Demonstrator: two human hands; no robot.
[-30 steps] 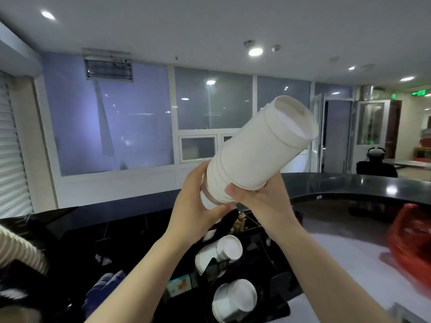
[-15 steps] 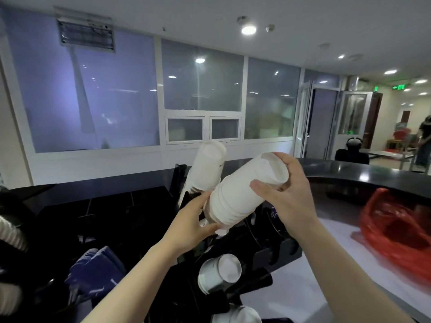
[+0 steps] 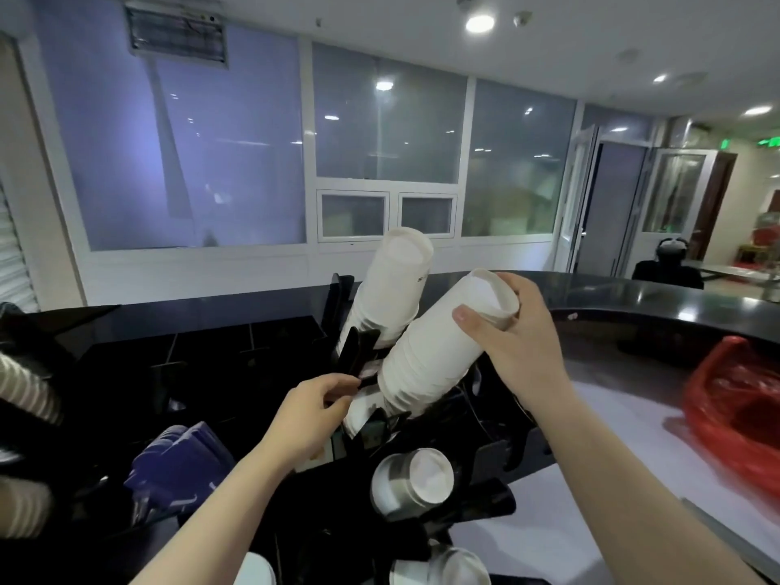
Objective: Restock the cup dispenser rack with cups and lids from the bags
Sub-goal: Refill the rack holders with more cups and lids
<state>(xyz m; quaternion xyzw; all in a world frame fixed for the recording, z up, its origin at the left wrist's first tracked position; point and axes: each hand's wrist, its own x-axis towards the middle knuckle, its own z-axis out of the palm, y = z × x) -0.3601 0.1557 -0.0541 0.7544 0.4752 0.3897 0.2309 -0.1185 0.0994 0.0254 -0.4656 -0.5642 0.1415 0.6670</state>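
Compared with half a second earlier, the stack of white cups [image 3: 439,352] is sitting lower and deeper in the black dispenser rack [image 3: 498,458], and the left hand [image 3: 312,420] is no longer cupping the stack's lower end; it is now lying just left of that end, at the rack's edge. A second earlier both hands were lifting the stack high, clear of the rack.

From the head camera, the right hand [image 3: 510,339] is gripping the stack's upper end, thumb across the near side and fingers curling over the top rim. The left hand's fingers are curling toward a dark part of the rack; whether they are pinching anything cannot be told. The stack's long axis is running diagonally, its lower end going down and left into the rack between the two hands and its upper end pointing up and right, away from the person. Just left of the right hand, and behind the held stack, a second cup stack [image 3: 392,289] is leaning at a similar tilt in the rack. Below the hands, cup ends [image 3: 415,483] are poking out of the rack's front openings. Right of the right forearm, a red bag [image 3: 743,415] is lying on the light counter [image 3: 612,466].
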